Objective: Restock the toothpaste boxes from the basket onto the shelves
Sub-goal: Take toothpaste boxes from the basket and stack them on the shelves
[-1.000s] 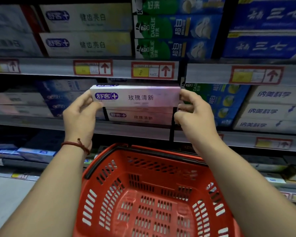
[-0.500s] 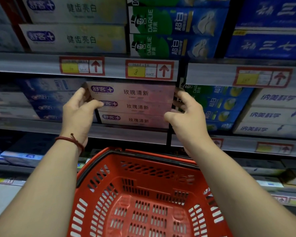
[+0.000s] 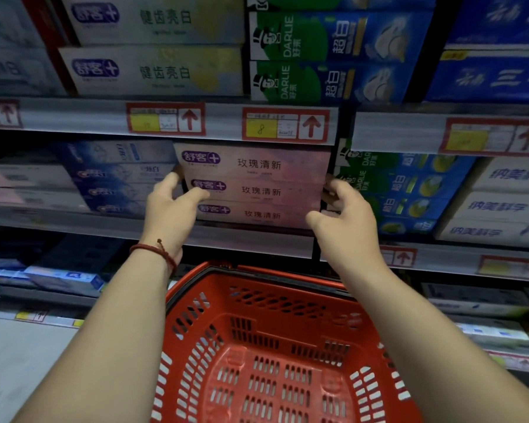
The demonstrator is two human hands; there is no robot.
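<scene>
The top pink toothpaste box point(image 3: 254, 161), held in front of the shelf between both hands a second ago, has been set on the stack. It now lies flat on the middle pink box point(image 3: 263, 190), which rests on the bottom pink box point(image 3: 263, 214). All three are printed 玫瑰清新 and face outward on the middle shelf point(image 3: 104, 224), under the yellow price tag point(image 3: 284, 126). The stack is flanked by blue Crest boxes point(image 3: 119, 178) on the left and green-and-blue Darlie boxes point(image 3: 409, 190) on the right.

The left hand point(image 3: 171, 209), with a red string bracelet point(image 3: 156, 250) at the wrist, is placed at the stack's left end. Its thumb is laid across the logo of the middle pink box and its fingers are pressed to the end faces. The right hand point(image 3: 345, 218) is held at the right end, with its fingers curled against the middle pink box and its thumb stretched toward the bottom pink box. Whether either hand actually grips a box or merely touches it cannot be told.

The red basket point(image 3: 287, 282) is seen below the forearms, with only its slotted floor showing.
</scene>
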